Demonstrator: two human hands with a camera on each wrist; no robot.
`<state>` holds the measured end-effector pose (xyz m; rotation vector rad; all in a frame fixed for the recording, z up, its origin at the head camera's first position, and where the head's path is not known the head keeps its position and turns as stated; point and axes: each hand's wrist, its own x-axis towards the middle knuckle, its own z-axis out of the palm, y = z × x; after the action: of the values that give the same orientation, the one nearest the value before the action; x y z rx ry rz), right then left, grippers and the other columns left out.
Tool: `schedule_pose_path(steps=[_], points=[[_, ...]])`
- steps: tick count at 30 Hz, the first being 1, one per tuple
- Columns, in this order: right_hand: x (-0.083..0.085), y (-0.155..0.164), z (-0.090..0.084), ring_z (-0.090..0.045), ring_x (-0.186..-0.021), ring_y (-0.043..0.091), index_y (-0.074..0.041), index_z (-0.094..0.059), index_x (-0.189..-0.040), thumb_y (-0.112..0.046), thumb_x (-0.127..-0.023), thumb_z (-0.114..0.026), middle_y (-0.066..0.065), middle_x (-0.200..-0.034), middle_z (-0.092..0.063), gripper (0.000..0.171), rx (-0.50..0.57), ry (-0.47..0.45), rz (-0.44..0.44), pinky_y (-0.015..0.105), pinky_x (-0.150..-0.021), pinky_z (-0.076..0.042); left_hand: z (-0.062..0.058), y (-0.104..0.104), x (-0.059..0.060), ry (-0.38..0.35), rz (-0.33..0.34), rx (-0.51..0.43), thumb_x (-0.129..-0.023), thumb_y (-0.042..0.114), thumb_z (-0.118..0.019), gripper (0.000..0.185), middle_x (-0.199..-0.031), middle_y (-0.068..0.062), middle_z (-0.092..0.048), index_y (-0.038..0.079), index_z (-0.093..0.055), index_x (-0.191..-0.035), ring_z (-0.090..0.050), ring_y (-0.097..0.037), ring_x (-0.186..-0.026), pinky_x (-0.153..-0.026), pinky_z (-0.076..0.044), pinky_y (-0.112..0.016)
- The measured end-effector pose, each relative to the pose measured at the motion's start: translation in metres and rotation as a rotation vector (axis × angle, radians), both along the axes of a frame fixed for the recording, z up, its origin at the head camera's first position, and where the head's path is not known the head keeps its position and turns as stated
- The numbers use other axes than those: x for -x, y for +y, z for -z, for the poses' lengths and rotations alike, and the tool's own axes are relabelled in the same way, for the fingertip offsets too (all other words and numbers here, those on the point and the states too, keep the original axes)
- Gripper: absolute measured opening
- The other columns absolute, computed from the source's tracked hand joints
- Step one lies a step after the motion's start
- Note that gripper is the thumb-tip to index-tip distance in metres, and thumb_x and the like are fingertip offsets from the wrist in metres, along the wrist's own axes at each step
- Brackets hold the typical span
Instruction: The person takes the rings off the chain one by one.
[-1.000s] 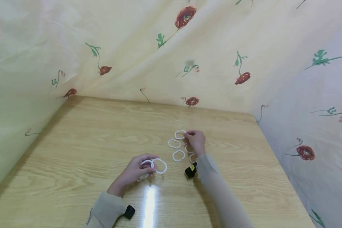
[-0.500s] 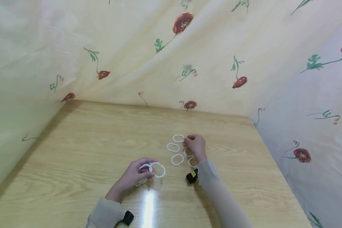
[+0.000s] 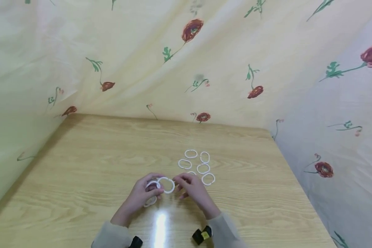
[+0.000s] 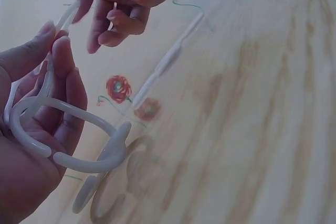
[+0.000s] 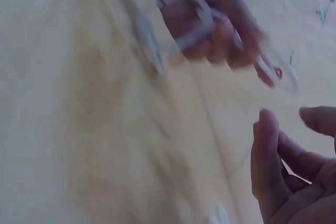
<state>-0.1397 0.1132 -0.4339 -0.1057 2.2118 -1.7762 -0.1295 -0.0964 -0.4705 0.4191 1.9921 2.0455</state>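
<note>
My left hand (image 3: 140, 193) pinches a short chain of white plastic links between thumb and fingers. The front link (image 3: 173, 187) sticks out toward the right hand. A second link (image 4: 79, 167), with a small gap in its side, loops across the palm in the left wrist view. Below that hangs another link (image 4: 86, 195), close to the tabletop. My right hand (image 3: 193, 191) is beside the front link, thumb and index finger apart, with nothing visible between them in the right wrist view. Whether its fingertips touch the link I cannot tell.
Several loose white links lie flat in a loose cluster beyond the right hand, among them a far link (image 3: 190, 157) and a near one (image 3: 208, 185). The right hand partly covers one. Flowered cloth (image 3: 148, 69) hangs around the wooden table (image 3: 111, 144).
My right hand has come from the far loose links back toward the left hand. A link where it was is now in plain sight. The left hand keeps holding its chain.
</note>
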Motion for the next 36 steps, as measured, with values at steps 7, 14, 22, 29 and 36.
schedule_pose_path(steps=[7, 14, 22, 29, 36], points=[[-0.020, -0.009, 0.017, -0.061, -0.072, 0.007, 0.012, -0.060, -0.109, -0.016, -0.096, -0.059, 0.022, -0.094, -0.066, 0.031, 0.117, 0.053, -0.060, 0.023, -0.054, -0.058, -0.002, -0.002, -0.004, 0.015, -0.066, 0.012, -0.085, 0.009, -0.072, 0.051, -0.092, -0.013, -0.064, -0.004, -0.050, -0.129, -0.066, -0.012, -0.073, -0.067, -0.060, -0.026], [-0.025, -0.014, 0.027, -0.063, -0.070, 0.002, 0.019, -0.055, -0.105, -0.009, -0.095, -0.059, 0.037, -0.088, -0.061, 0.030, 0.235, 0.141, -0.128, 0.026, -0.054, -0.060, 0.000, -0.003, -0.007, 0.088, -0.063, -0.001, -0.085, 0.005, -0.070, 0.050, -0.091, -0.011, -0.065, -0.007, -0.048, -0.128, -0.064, -0.008, -0.072, -0.066, -0.059, -0.024], [-0.025, -0.008, 0.029, -0.064, -0.074, 0.002, 0.022, -0.049, -0.110, -0.011, -0.095, -0.059, -0.011, -0.080, -0.066, 0.037, 0.312, 0.032, -0.057, 0.020, -0.057, -0.059, 0.001, 0.003, -0.007, 0.097, -0.029, -0.038, -0.086, 0.005, -0.069, 0.053, -0.095, -0.014, -0.069, -0.008, -0.044, -0.131, -0.066, -0.008, -0.075, -0.069, -0.059, -0.023], [-0.026, -0.004, 0.033, -0.063, -0.073, 0.004, 0.012, -0.056, -0.102, -0.013, -0.095, -0.058, -0.009, -0.080, -0.065, 0.027, 0.413, -0.014, 0.026, 0.019, -0.054, -0.057, 0.004, 0.005, -0.004, 0.130, 0.025, -0.082, -0.089, 0.003, -0.065, 0.050, -0.104, -0.029, -0.066, -0.015, -0.041, -0.129, -0.068, -0.008, -0.080, -0.074, -0.060, -0.022], [-0.024, -0.005, 0.037, -0.062, -0.070, 0.003, -0.018, -0.063, -0.088, -0.012, -0.095, -0.058, -0.008, -0.079, -0.064, 0.011, 0.513, -0.037, 0.066, 0.019, -0.053, -0.057, 0.002, 0.004, -0.003, 0.049, 0.025, -0.080, -0.091, 0.008, -0.064, 0.048, -0.103, -0.012, -0.070, -0.018, -0.043, -0.126, -0.069, -0.009, -0.082, -0.078, -0.060, -0.024]])
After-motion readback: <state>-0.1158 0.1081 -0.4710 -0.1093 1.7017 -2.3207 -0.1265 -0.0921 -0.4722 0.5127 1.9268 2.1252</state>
